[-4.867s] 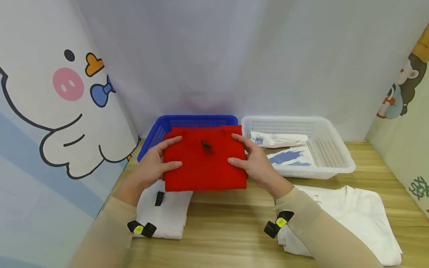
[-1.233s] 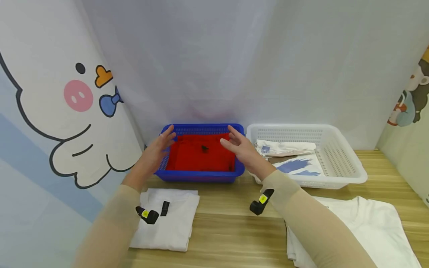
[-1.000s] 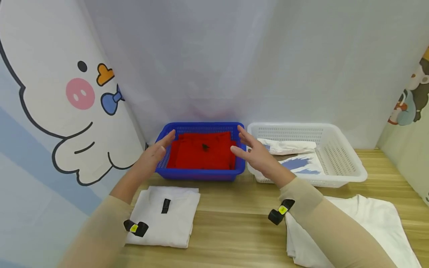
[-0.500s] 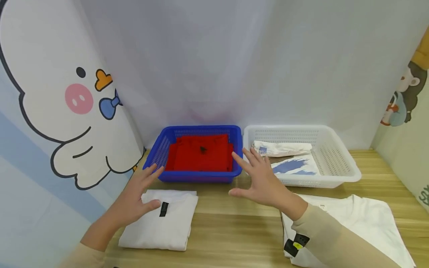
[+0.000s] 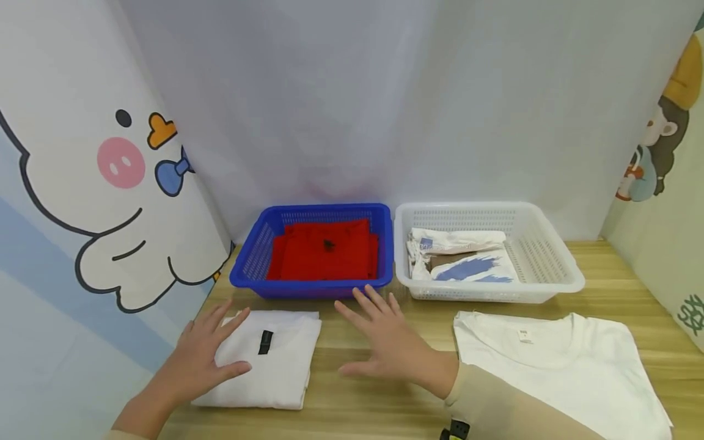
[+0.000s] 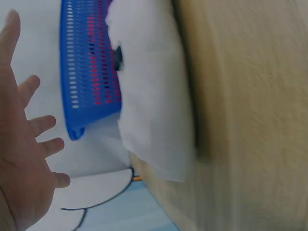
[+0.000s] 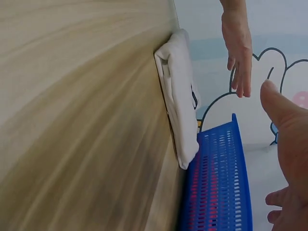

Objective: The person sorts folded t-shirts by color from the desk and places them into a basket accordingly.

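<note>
My left hand [image 5: 200, 354] hovers over the left edge of a folded white shirt [image 5: 280, 373] that has a black neck label [image 5: 266, 342]. Its fingers are spread and hold nothing, as the left wrist view also shows. To the right of that shirt, my right hand [image 5: 387, 342] hangs above the wooden table, fingers apart, with nothing in it. Folded red garments [image 5: 327, 260] lie stacked inside the blue basket [image 5: 313, 286] behind the hands. At the right, a second white shirt [image 5: 555, 360] lies on the table, its front part hidden by my right sleeve.
A white basket [image 5: 550, 263] stands beside the blue one, holding a folded white garment [image 5: 478, 269] with a blue print and a rolled white one [image 5: 456, 240]. A white curtain [image 5: 352, 110] hangs behind both baskets. Printed panels [image 5: 49, 214] close off the sides.
Earlier both hands held the red garment at the blue basket; now it lies inside. Both hands have let go and drawn back toward the folded white shirt, the right one moving left.
</note>
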A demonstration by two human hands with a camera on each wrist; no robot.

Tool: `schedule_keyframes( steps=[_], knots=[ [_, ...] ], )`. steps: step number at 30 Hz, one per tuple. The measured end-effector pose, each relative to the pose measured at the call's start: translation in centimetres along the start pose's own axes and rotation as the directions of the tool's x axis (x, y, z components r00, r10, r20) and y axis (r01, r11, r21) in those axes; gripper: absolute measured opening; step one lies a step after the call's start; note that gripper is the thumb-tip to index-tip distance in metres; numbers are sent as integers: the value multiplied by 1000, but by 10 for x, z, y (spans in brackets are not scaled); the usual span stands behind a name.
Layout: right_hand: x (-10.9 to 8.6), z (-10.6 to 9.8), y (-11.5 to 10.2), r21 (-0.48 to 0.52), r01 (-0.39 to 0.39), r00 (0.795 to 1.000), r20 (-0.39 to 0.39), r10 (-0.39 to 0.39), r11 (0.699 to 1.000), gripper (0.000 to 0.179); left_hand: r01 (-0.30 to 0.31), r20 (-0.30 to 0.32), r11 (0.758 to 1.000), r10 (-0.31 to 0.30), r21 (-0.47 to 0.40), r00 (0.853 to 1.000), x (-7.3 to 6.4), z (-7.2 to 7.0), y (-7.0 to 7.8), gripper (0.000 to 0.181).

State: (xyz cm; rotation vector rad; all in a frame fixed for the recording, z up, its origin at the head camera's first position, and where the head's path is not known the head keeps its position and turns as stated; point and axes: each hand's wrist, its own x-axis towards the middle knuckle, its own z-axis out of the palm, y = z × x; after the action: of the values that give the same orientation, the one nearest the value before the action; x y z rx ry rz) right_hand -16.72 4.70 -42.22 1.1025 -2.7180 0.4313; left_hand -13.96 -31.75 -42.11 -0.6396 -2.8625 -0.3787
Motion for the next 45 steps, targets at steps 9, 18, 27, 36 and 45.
schedule_keyframes(
  steps=[9, 18, 27, 36, 45],
  knots=[
    [19, 37, -21, 63, -44, 992, 121, 36, 997, 96, 53, 107, 982, -73, 183, 992, -9, 33, -27, 84],
    [37, 73, -43, 107, -127, 970, 221, 101, 986, 99, 120, 163, 967, -159, 226, 974, -18, 45, -39, 86],
    [52, 89, -54, 86, -212, 944, 277, 181, 973, 100, 197, 243, 959, -245, 204, 939, -19, 51, -42, 92],
    [52, 97, -55, 71, -218, 935, 301, 187, 973, 101, 206, 257, 956, -257, 209, 932, -21, 53, -40, 92],
    [43, 95, -47, 96, -231, 938, 287, 196, 968, 100, 215, 294, 960, -261, 179, 919, -13, 57, -28, 95]
  ],
)
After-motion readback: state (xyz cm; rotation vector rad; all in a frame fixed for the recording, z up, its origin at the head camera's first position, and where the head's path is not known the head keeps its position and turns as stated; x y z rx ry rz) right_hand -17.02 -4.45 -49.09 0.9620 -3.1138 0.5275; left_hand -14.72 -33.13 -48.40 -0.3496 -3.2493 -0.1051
